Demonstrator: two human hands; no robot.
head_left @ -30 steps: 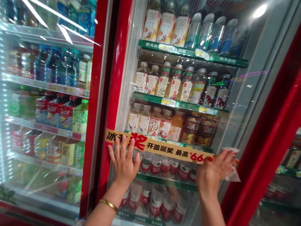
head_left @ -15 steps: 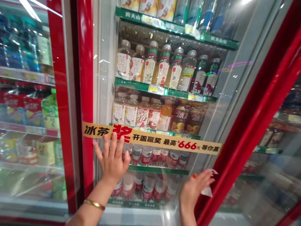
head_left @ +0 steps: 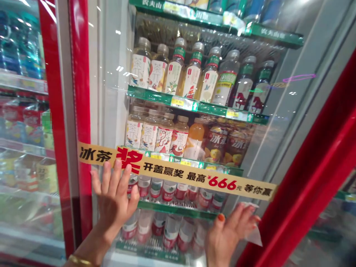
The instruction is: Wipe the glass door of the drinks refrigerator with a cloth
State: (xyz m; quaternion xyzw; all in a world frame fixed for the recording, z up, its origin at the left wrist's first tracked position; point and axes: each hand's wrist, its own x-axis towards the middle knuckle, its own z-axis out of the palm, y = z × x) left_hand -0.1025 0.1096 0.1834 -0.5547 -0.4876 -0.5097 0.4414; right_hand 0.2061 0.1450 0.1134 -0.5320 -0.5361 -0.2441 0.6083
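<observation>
A red-framed drinks cooler forms the background. One strip spans its front. Change noted: the right hand has come off the strip's right end, leaving the print there uncovered. It stands below, fingers extended, at one white paper; whether it pinches this cannot be told. The left hand spreads its fingers, tips over the strip. Bottles: eight directly below the top shelf, seven in the next row.

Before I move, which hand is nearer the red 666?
Right. The right hand is just below the red 666; the left hand is farther off, by the left end of the yellow strip.
</observation>
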